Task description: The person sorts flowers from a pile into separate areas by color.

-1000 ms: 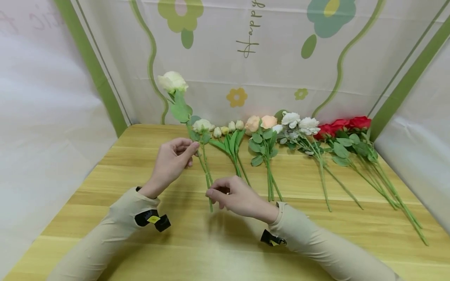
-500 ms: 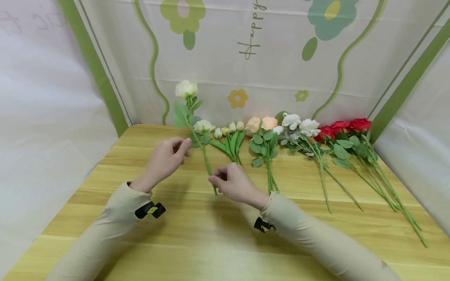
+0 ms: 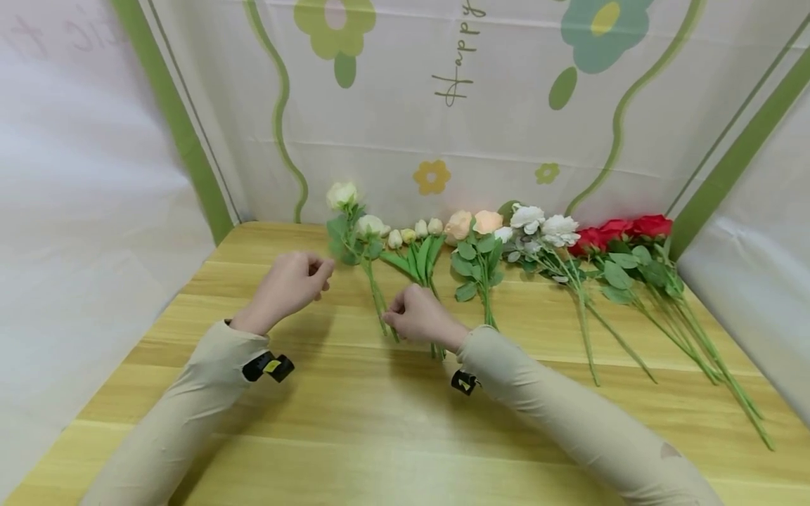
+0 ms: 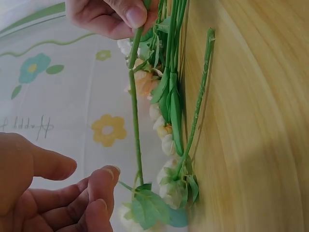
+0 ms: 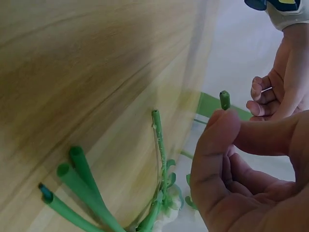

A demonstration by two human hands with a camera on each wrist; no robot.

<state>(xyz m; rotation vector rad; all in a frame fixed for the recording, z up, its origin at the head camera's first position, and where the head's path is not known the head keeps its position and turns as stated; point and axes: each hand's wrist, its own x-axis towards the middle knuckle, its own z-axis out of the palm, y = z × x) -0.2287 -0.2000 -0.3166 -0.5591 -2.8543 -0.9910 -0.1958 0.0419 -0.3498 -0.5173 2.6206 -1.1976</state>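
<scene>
My right hand [image 3: 425, 318] pinches the lower stem of a cream-white artificial rose [image 3: 342, 195] between thumb and forefinger. In the left wrist view its green stem [image 4: 135, 116] hangs off the tabletop, and the stem's cut end [image 5: 225, 100] pokes out above the thumb in the right wrist view. To the left, apart from the stem, my left hand [image 3: 285, 288] hovers with loosely bent fingers and holds nothing. Beside the held rose, a second white rose [image 3: 370, 226] lies on the table. Pale tulips [image 3: 414, 235] lie to its right, partly behind my right hand.
Farther right on the wooden table [image 3: 354, 436] lie peach roses [image 3: 487, 222], white flowers [image 3: 528, 218] and red roses [image 3: 614, 230], their stems toward the front. A printed cloth [image 3: 373, 119] stands upright behind the table's back edge.
My left hand has let go of the rose stem and drawn back left. The rose's head has tipped down and right beside the lying white rose, while my right hand has moved slightly forward.
</scene>
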